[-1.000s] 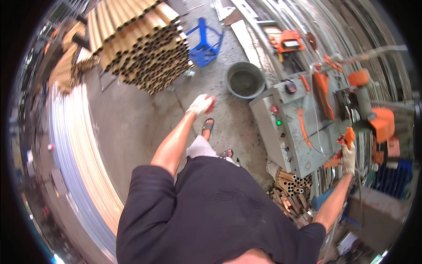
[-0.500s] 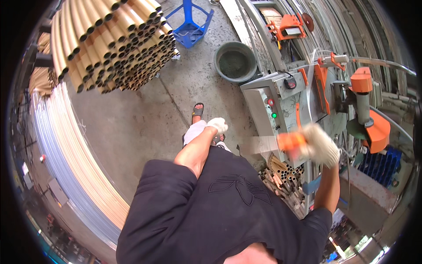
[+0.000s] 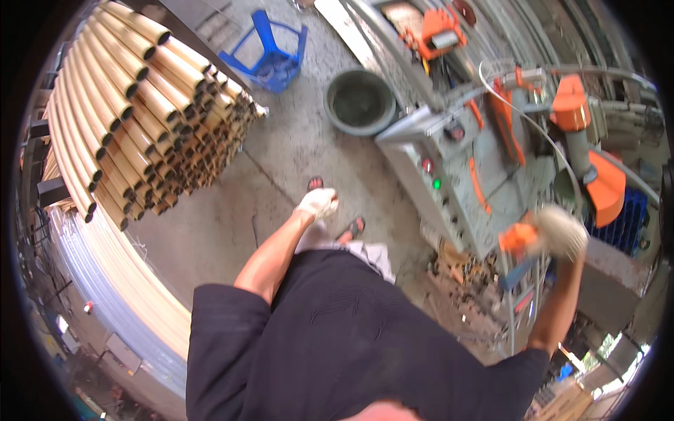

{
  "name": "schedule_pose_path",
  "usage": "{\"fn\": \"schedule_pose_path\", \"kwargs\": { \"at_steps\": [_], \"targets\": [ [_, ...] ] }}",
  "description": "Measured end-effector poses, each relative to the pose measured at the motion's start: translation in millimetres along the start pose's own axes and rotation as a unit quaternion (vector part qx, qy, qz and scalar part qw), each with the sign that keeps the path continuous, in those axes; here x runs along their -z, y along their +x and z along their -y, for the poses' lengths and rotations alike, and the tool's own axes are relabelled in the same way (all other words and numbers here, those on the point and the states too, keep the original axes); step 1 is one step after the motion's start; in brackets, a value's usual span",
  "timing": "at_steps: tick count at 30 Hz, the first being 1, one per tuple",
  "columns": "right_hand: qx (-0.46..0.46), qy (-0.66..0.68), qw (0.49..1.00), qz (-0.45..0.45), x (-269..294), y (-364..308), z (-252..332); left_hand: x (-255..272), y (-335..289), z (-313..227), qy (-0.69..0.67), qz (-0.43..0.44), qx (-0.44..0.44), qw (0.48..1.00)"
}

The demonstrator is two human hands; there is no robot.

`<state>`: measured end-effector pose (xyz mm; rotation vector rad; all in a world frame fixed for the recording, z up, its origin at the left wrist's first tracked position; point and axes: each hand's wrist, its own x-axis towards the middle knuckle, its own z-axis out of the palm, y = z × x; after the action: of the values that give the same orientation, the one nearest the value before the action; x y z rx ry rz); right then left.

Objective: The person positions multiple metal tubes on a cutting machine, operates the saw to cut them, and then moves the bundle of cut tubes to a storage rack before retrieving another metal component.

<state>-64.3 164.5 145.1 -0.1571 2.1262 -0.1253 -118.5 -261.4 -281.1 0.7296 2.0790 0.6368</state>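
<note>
My left hand [image 3: 319,203], in a white knit glove, is held in front of my body with its fingers curled in. Nothing shows in it. On the right, beside the grey machine [image 3: 484,189], my gloved right hand [image 3: 562,233] is closed around an orange tool [image 3: 518,239]. Motion blurs this tool, and its exact kind cannot be made out. The machine's front panel has several buttons, one of them a lit green button [image 3: 437,184]. Orange guards [image 3: 605,189] stand on the machine's far right side.
A stack of tan tubes [image 3: 140,133] juts out at the left, above long pale and clear strips [image 3: 126,281]. A blue stool [image 3: 270,67] and a dark round tub [image 3: 359,102] stand on the floor ahead. Cut pieces [image 3: 460,281] lie below the machine.
My right hand has moved right with the orange tool; its flat pale end, seen earlier, no longer shows. My left hand has shifted left. The view has turned, and my feet have moved.
</note>
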Motion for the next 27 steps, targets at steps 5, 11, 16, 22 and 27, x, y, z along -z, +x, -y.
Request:
{"fn": "schedule_pose_path", "kwargs": {
  "at_steps": [5, 11, 16, 22, 27],
  "targets": [
    [0.221, 0.327, 0.919, -0.012, -5, -49, 24, -30, -3, 64, -0.043, -0.144, -0.026, 0.988],
    [0.015, 0.251, 0.956, -0.150, 5, 9, 120, 47, 3, -44, -0.248, 0.066, -0.173, 0.951],
    [0.291, 0.288, 0.888, -0.210, 1, 55, 109, 153, -1, -210, -0.086, -0.102, -0.489, 0.862],
    [0.192, 0.152, 0.846, -0.474, -28, -4, 134, 178, 12, -315, -0.037, 0.064, -0.602, 0.795],
    [0.162, 0.162, 0.805, -0.547, -78, -52, 119, 175, 1, -392, 0.007, 0.202, -0.675, 0.709]
  ]
}}
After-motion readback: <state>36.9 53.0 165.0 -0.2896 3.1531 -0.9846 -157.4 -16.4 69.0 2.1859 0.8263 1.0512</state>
